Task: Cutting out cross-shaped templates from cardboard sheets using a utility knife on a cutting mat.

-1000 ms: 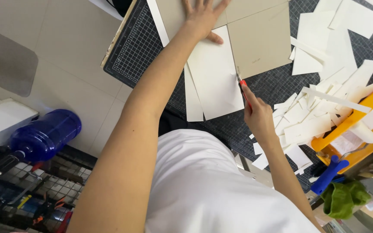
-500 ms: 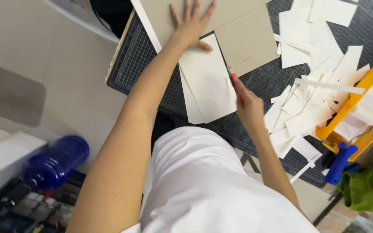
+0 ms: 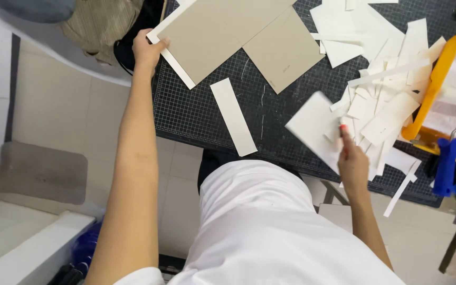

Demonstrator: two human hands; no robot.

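Head view: the left hand (image 3: 144,51), at ten o'clock, has its fingers curled over the corner of a large grey-brown board (image 3: 222,31) lying on the dark gridded cutting mat (image 3: 196,113), while the right hand (image 3: 352,158), at four o'clock, pinches the edge of a blurred white card (image 3: 315,126). Between the hands, a loose white strip (image 3: 233,117) lies flat on the mat. Beyond the right hand, at two o'clock, a heap of white offcuts (image 3: 381,105) spreads toward a yellow tray (image 3: 439,84) on the bench.

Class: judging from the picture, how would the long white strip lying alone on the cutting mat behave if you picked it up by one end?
The white strip lies flat with straight edges, so it is probably card, fairly stiff though likely to sag slightly. It looks thin, so probably very light. Flat on the cutting mat, it should slide, not roll.
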